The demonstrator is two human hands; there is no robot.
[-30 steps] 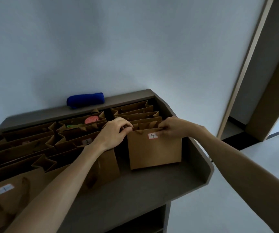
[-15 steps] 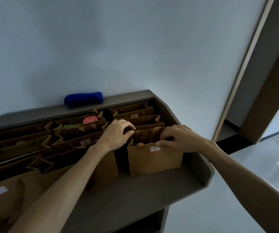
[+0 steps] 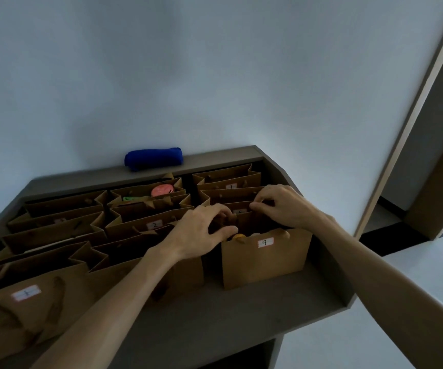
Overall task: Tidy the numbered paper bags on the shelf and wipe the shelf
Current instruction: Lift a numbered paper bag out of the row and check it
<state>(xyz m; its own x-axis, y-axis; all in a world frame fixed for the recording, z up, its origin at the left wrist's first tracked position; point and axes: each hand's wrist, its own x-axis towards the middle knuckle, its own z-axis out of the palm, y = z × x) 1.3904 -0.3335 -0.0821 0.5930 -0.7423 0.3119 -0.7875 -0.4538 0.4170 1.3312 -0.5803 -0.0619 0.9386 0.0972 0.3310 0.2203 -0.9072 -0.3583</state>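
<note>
Bag 9 [image 3: 265, 258] is standing at the shelf's [image 3: 241, 312] right front, and I am pinching its open top with my left hand [image 3: 201, 231] and right hand [image 3: 281, 206]. Other brown bags [image 3: 145, 222] are crowding leftward; a blue cloth [image 3: 153, 158] is lying behind.

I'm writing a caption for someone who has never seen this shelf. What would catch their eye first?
Probably the two hands meeting over the open top of the bag labelled 9, front right on the shelf: the left hand at its left corner, the right hand at its back edge. Next, the rolled blue cloth on the back ledge against the wall, and the rows of brown paper bags filling the rest.
</note>
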